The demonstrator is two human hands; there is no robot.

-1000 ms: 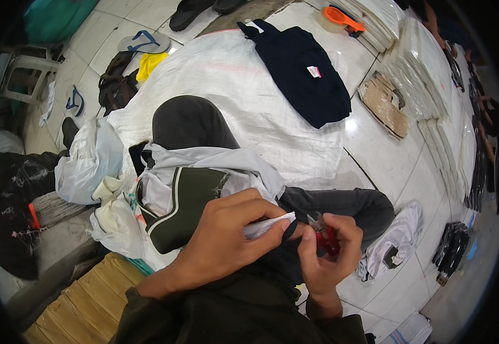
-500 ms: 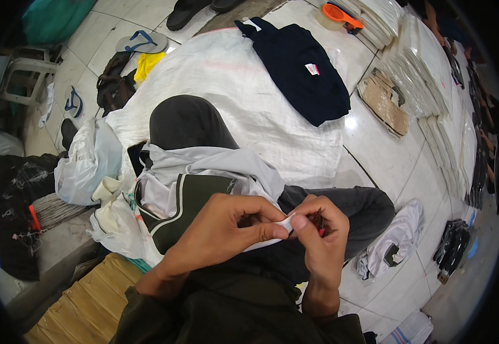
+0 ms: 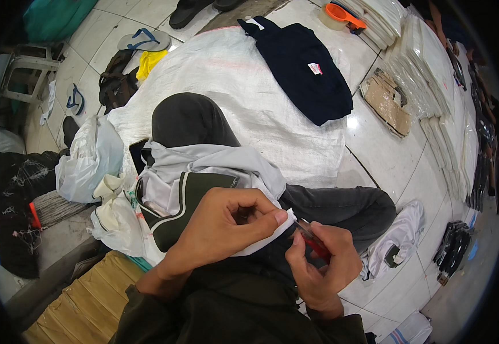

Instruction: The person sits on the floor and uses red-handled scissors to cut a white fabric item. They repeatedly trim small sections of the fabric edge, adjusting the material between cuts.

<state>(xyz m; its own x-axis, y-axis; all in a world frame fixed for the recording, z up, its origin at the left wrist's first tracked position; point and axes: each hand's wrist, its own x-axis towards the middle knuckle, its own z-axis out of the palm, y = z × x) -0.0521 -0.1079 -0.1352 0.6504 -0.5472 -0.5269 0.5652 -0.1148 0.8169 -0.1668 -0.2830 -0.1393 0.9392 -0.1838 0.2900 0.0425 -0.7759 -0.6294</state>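
A white shirt (image 3: 215,159) with a dark green, white-edged collar (image 3: 195,198) lies across my lap. My left hand (image 3: 218,226) is closed, pinching a white edge of the shirt (image 3: 291,217) between thumb and finger. Just to the right, my right hand (image 3: 327,264) is wrapped round red-handled thread snips (image 3: 316,245). Their metal tips point up and left, close beside the pinched edge; whether they touch it I cannot tell.
A folded navy garment (image 3: 304,74) lies on a white sheet (image 3: 220,80) ahead. Stacks of plastic-wrapped clothes (image 3: 421,63) stand at the right, near another white shirt (image 3: 395,241). White plastic bags (image 3: 88,160) and a cardboard piece (image 3: 83,298) are on the left.
My right hand has let go of the white edge and moved slightly down and right, swinging the snips' tips toward the cloth. My left hand keeps its pinch.
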